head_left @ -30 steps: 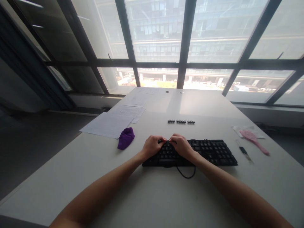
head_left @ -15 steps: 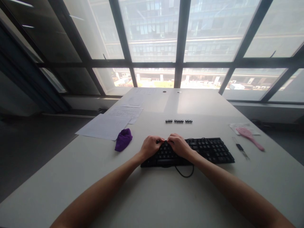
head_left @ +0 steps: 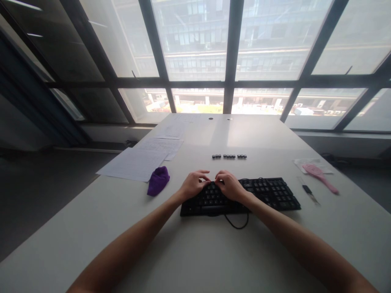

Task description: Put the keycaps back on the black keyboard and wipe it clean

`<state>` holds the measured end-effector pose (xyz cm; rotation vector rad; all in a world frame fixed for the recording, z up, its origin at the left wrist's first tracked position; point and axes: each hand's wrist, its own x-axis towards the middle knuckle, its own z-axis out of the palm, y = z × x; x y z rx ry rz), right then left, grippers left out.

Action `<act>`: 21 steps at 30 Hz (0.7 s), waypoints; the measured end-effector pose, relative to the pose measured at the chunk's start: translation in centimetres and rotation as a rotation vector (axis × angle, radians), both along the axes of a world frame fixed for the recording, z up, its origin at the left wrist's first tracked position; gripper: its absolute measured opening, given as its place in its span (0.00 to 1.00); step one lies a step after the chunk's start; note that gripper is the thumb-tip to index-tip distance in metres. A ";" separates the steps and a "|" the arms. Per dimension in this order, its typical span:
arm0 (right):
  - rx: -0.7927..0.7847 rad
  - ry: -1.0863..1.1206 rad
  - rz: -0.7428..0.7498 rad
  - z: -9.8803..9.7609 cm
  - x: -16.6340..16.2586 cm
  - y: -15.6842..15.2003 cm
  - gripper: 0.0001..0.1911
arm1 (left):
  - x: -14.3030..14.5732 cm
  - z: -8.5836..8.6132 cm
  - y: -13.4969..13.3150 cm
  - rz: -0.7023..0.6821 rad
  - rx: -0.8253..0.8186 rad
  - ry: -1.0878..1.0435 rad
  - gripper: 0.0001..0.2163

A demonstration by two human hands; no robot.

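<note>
A black keyboard lies on the white table in front of me, its cable looping out at the near edge. Over its left part is my left hand, the thumb at the keys near the back edge and the index finger lifted away from it. My right hand rests beside it on the same back rows, fingers curled down and thumb tucked in; what its fingertips pinch, if anything, is hidden. Behind the keyboard, several small black keycaps stand in a row of three groups.
Left of my hands sits a crumpled purple cloth, with paper sheets behind it. At the right lie a small wire-ended tool with a black handle, a pink hairbrush and a clear plastic bag. Windows rise beyond the table.
My left index finger has lifted and spread from the thumb, where both were together before. My right hand has stayed at nearly the same place on the keyboard.
</note>
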<state>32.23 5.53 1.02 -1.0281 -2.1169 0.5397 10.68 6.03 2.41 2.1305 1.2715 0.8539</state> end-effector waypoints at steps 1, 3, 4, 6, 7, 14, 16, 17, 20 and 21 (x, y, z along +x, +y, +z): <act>-0.026 0.005 -0.010 0.3 0.1 0.6 0.08 | 0.0 0.3 0.9 -0.004 -0.032 -0.014 0.07; -0.061 -0.009 -0.078 1.1 0.3 2.3 0.07 | 0.1 1.0 3.2 0.045 -0.051 -0.003 0.08; -0.060 -0.036 -0.141 1.6 0.4 3.5 0.06 | 0.3 1.3 4.6 0.094 -0.040 0.022 0.09; -0.021 -0.149 -0.281 2.6 0.5 6.1 0.07 | 1.0 1.7 7.4 0.178 -0.006 0.087 0.09; -0.002 -0.231 -0.336 3.0 0.4 7.5 0.08 | 1.5 1.8 8.8 0.196 -0.001 0.103 0.08; 0.013 -0.470 -0.354 2.6 -1.1 13.6 0.07 | 4.5 0.5 14.3 0.216 -0.033 0.204 0.06; 0.017 -0.485 -0.334 2.3 -1.6 14.1 0.08 | 4.6 0.2 14.7 0.216 -0.035 0.215 0.06; 0.020 -0.484 -0.323 2.2 -1.8 14.2 0.09 | 4.5 0.3 14.7 0.219 -0.036 0.214 0.06; 0.043 -0.443 -0.303 2.6 -2.1 13.9 0.09 | 3.7 0.7 14.0 0.232 -0.041 0.173 0.06; 0.055 -0.425 -0.302 2.8 -2.0 13.5 0.08 | 3.4 0.9 13.4 0.231 -0.043 0.150 0.07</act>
